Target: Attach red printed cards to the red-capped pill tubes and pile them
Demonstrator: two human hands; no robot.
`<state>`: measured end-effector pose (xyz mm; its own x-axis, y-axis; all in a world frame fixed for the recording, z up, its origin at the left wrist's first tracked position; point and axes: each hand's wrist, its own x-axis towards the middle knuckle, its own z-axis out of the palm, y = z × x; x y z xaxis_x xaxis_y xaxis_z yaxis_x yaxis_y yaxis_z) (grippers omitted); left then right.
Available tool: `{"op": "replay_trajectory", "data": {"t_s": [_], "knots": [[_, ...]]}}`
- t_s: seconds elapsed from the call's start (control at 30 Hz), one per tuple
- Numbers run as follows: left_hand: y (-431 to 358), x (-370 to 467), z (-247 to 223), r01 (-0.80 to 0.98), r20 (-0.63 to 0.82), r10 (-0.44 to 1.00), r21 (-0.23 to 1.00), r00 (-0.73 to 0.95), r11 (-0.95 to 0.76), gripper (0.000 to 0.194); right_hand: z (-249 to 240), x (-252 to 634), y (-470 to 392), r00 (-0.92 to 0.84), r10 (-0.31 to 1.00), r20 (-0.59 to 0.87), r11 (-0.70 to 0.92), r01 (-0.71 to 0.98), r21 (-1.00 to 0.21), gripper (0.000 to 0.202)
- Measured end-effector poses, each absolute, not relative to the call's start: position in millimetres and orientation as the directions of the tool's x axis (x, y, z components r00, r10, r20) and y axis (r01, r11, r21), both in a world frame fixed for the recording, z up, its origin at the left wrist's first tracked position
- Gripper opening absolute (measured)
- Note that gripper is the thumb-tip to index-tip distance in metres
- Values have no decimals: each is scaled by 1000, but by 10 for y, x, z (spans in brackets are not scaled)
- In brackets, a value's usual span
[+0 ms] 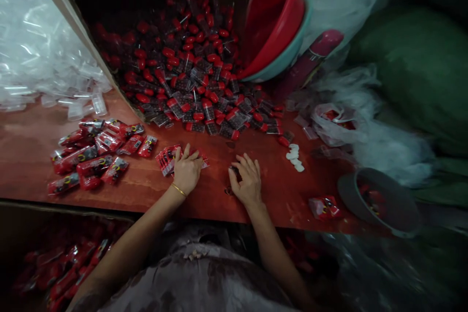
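Observation:
My left hand [187,171], with a gold bangle at the wrist, lies over a spread of red printed cards [167,160], its fingers stretched and apart. Part of the cards is hidden under it. To the right, my right hand [247,180] rests on the red tabletop with thumb and fingers apart. Small dark pieces [228,190] lie beside its thumb, too small to name. Beyond both hands is a heap of clear tubes with red caps [208,107], dark inside, spilling from a cardboard box [87,44].
Red wrapped packets [97,156] lie left, before clear plastic containers [82,107]. White discs [294,157], a red packet [324,207] and a grey basin [383,204] stand right. Red and teal basins [278,19] lean behind, beside a pink bottle [310,66]. A box of red packets [69,263] is below.

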<state>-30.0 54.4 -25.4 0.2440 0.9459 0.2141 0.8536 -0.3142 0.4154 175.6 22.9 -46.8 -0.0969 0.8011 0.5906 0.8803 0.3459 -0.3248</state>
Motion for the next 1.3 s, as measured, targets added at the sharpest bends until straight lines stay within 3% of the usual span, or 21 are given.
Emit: {"op": "replay_trajectory", "data": {"t_s": [0.07, 0.13, 0.23, 0.3, 0.4, 0.5, 0.6, 0.67, 0.73, 0.87, 1.03, 1.1, 1.17, 1.23, 1.3], "knots": [[541, -291, -218, 838, 246, 949, 461, 196, -293, 21, -404, 1718, 187, -60, 782, 621, 361, 855, -372, 15], [536, -276, -156, 810, 288, 951, 529, 110, -254, 21, -311, 1629, 136, 11, 798, 603, 365, 787, -498, 17], [483, -230, -22, 732, 314, 949, 640, 29, -234, 24, -169, 1401, 105, 114, 910, 399, 287, 522, -803, 23], [415, -188, 66, 673, 312, 950, 698, 23, -246, 23, -105, 1231, 135, 101, 968, 227, 192, 276, -942, 23], [306, -146, 151, 559, 285, 959, 794, 1, -237, 24, -66, 1052, 209, 88, 990, 112, 107, 57, -993, 21], [226, -154, 171, 321, 118, 988, 944, -99, -80, 33, -62, 1013, 228, 151, 982, 117, 109, 55, -992, 25], [169, -166, 163, -45, -241, 969, 970, -47, 239, 33, -72, 1050, 172, 163, 973, 166, 138, 173, -975, 29], [135, -148, 163, -258, -427, 903, 868, 48, 424, 35, -94, 1065, 121, 181, 962, 203, 149, 276, -950, 33], [108, -112, 167, -414, -509, 858, 768, 67, 488, 38, -127, 1056, 81, 203, 951, 234, 152, 355, -922, 36], [106, -50, 174, -544, -550, 835, 695, 19, 470, 40, -173, 1002, 58, 176, 951, 253, 164, 406, -899, 32], [213, -75, 183, -542, -499, 866, 737, -33, 404, 37, -98, 1137, 114, 81, 965, 251, 165, 555, -815, 39], [265, -111, 189, -558, -502, 863, 732, -51, 392, 38, -53, 1307, 163, 129, 964, 232, 66, 729, -681, 42], [302, -144, 190, -575, -511, 858, 716, -46, 396, 39, -35, 1499, 215, 261, 950, 173, -151, 865, -478, 45], [321, -157, 185, -579, -510, 860, 704, -8, 412, 38, -56, 1654, 258, 377, 919, 114, -329, 894, -304, 50], [325, -148, 175, -578, -511, 857, 681, 64, 450, 35, -106, 1731, 286, 411, 907, 90, -383, 895, -229, 49]]}}
